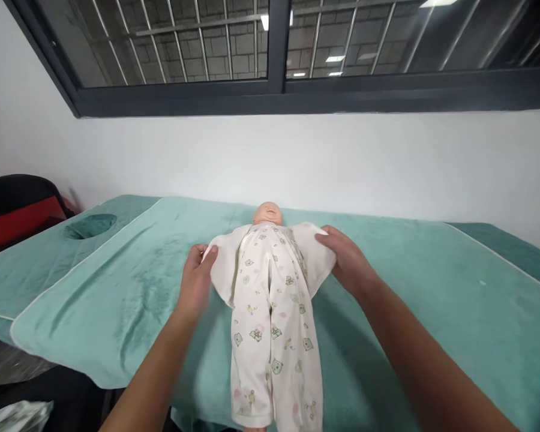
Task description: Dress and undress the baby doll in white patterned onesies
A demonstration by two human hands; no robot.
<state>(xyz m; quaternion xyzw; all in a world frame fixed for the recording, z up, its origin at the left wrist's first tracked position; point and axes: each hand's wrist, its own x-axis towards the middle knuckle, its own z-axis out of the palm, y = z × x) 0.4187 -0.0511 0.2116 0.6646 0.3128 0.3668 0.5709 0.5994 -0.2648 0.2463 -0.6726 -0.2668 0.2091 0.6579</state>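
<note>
A baby doll (268, 213) lies on its back on a teal towel (409, 282), head toward the wall. It wears white patterned trousers (272, 312) and an opened white top. My left hand (195, 282) pinches the left flap of the top (222, 264), thumb on the cloth. My right hand (348, 261) grips the right flap (315, 255), fingers closed over its edge. Both flaps are spread out to the sides of the doll's body.
The towel covers a padded table (31, 264) with a face hole (90, 225) at the left. A black and red bag (13, 210) sits at the far left. A white wall and dark-framed window (274, 84) stand behind. Crumpled plastic (13, 417) lies at the bottom left.
</note>
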